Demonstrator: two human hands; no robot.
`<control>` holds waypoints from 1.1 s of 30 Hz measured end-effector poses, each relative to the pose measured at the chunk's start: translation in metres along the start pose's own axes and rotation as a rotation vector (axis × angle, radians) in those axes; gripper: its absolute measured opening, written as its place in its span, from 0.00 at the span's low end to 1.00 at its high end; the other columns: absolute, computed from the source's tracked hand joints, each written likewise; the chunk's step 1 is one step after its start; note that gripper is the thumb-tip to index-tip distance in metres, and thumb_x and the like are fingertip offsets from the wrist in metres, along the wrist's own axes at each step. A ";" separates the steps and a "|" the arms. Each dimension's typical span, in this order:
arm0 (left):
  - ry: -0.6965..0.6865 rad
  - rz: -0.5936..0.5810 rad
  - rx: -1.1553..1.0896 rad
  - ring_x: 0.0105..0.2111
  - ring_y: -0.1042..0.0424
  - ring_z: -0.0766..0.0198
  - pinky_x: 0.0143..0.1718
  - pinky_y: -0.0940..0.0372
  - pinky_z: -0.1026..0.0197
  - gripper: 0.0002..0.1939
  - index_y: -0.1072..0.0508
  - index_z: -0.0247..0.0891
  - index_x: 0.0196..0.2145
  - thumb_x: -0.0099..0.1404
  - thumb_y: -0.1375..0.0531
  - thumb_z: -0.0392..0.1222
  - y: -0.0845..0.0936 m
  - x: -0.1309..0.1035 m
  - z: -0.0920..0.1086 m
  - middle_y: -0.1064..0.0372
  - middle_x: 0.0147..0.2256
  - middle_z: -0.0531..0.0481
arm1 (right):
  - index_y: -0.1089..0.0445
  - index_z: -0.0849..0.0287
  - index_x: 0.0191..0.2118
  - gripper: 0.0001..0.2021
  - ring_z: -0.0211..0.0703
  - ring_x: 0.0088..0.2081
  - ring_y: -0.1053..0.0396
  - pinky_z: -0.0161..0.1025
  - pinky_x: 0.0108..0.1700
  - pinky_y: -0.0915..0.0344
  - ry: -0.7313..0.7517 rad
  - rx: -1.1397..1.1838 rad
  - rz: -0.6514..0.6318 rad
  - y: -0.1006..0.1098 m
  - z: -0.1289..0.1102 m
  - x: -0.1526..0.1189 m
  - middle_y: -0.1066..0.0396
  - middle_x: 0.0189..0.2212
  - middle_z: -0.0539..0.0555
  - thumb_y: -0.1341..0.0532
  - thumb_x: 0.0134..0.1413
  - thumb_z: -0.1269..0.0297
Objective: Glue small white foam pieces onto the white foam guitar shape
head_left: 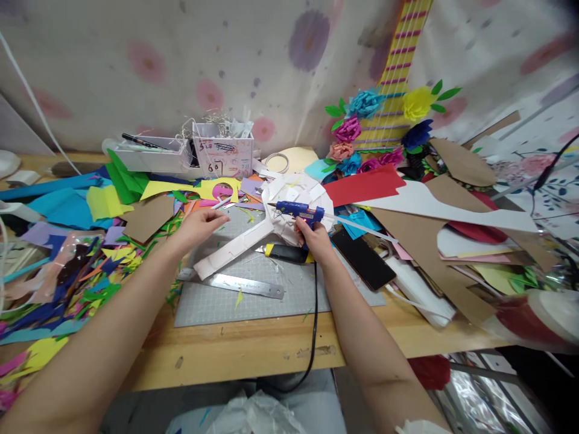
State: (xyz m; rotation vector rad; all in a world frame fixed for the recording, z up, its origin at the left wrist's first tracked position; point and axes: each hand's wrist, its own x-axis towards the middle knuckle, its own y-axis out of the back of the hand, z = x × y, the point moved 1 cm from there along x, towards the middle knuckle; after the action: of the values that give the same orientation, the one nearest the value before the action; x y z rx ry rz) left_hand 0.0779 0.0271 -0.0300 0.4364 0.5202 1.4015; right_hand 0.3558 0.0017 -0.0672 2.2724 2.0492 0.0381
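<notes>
My right hand grips a blue hot glue gun, its nozzle pointing left. A long translucent glue stick sticks out of its back, and a black cord hangs from the handle. Beneath the gun lies a white paper construction with a round, many-sided body and a long flat handle. My left hand hovers left of it with fingers stretched forward, apparently holding nothing. A yellow-and-black utility knife and a steel ruler rest on the grey cutting mat.
Coloured paper scraps cover the left side. A phone lies right of the mat, near cardboard pieces. White boxes stand behind. A yellow paper guitar neck with paper flowers leans at the back.
</notes>
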 end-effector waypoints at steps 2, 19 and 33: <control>-0.022 -0.021 0.033 0.26 0.37 0.65 0.28 0.44 0.63 0.19 0.25 0.36 0.32 0.50 0.40 0.54 0.003 -0.001 -0.014 0.33 0.25 0.51 | 0.38 0.57 0.23 0.23 0.33 0.14 0.46 0.35 0.19 0.47 0.004 -0.011 -0.009 -0.001 0.001 0.000 0.43 0.11 0.44 0.38 0.41 0.39; -0.095 -0.356 0.494 0.29 0.34 0.61 0.28 0.44 0.62 0.07 0.28 0.40 0.28 0.48 0.41 0.42 -0.010 -0.021 -0.009 0.33 0.28 0.51 | 0.37 0.56 0.24 0.21 0.34 0.15 0.45 0.35 0.19 0.47 0.016 -0.047 0.035 0.006 0.012 0.005 0.40 0.13 0.45 0.39 0.44 0.41; 0.028 -0.051 -0.054 0.25 0.38 0.65 0.27 0.43 0.63 0.13 0.30 0.37 0.33 0.55 0.45 0.47 -0.008 -0.016 -0.010 0.34 0.27 0.51 | 0.35 0.58 0.23 0.24 0.33 0.14 0.45 0.35 0.19 0.47 0.030 -0.044 -0.070 -0.005 -0.005 -0.006 0.40 0.12 0.45 0.38 0.40 0.39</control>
State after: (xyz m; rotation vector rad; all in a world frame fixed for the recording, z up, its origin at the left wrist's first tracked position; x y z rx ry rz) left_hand 0.0770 0.0098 -0.0413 0.3579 0.5117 1.3708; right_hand 0.3503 -0.0032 -0.0621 2.1857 2.1195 0.1121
